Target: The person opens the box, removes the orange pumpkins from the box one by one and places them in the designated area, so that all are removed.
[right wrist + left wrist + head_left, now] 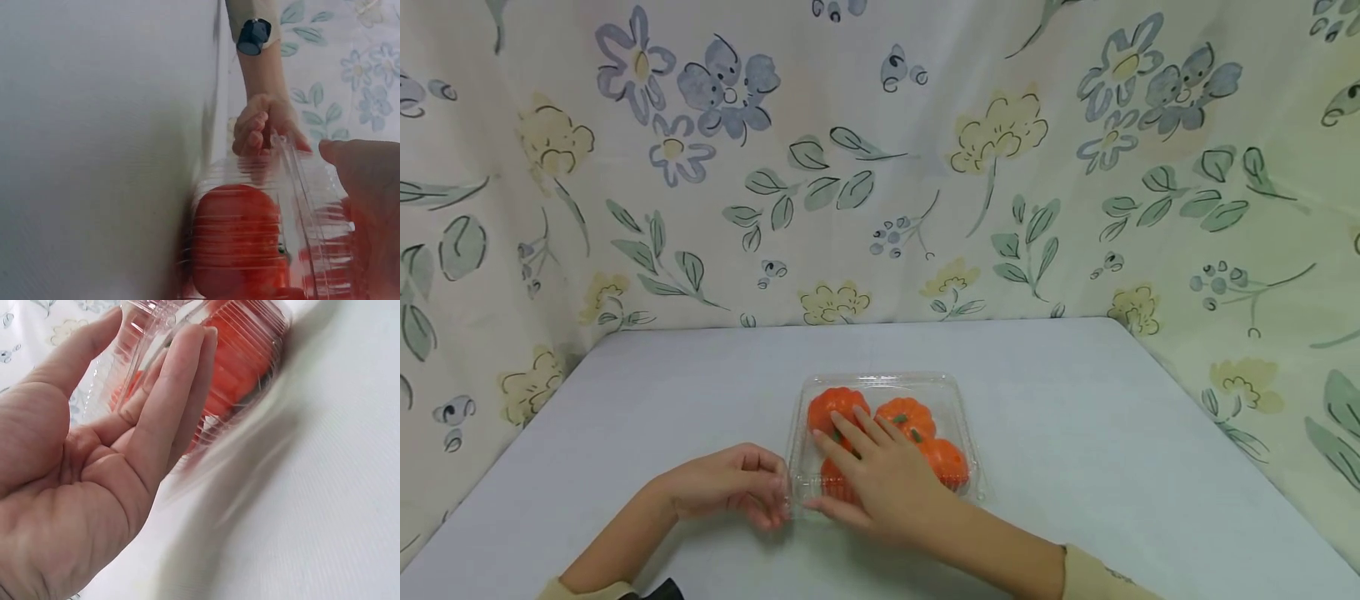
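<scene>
A clear plastic clamshell box (951, 400) with several small orange pumpkins (906, 417) inside stands in front of me. Its lid lies over them. My right hand (887, 483) rests spread across the top of the lid, over the near left part. At the box's left front corner is my left hand (733, 483), its fingertips right at the ribbed side. In the left wrist view the left fingers (162, 400) extend along the box wall, the thumb apart from them. The right wrist view has a pumpkin (237, 237) behind the ribbed plastic and the right thumb at the lid's edge.
The box stands on a white-covered table (700, 375). A floral curtain (865, 167) hangs behind the table and along both sides. A dark device (253, 37) is strapped at the left wrist, by the sleeve.
</scene>
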A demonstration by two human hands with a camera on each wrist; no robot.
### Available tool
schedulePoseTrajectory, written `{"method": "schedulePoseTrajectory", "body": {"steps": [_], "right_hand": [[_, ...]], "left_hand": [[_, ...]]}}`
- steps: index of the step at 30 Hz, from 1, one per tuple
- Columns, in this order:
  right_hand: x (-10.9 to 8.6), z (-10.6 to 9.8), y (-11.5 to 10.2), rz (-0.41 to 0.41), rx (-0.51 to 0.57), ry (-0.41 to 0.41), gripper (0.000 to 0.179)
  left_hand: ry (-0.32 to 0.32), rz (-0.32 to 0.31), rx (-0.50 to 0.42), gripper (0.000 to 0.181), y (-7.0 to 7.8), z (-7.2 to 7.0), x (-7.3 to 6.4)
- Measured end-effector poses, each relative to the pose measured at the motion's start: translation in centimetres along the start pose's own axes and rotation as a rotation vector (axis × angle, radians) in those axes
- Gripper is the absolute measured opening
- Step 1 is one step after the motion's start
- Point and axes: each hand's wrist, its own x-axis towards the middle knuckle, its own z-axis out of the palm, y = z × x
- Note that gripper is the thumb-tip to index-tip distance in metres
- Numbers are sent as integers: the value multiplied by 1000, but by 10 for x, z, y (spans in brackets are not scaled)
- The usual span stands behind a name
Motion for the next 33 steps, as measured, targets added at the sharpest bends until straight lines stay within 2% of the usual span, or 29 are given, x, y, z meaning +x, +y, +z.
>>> {"method": "schedulePoseTrajectory", "body": {"steps": [6,15,22,33], "right_hand": [[0,-8,5,17,123,-37,67],[-2,-8,11,-29,179,2,54],[-7,-4,18,-96,225,149,42],[-17,-2,32,-164,301,346,21]], "left_hand": [[67,-58,19,22,9,4,-2],[170,-138,28,17,23,10,-8],[298,-162,91,31,30,19,-9],[531,-187,209,68,40,41,-2]]}}
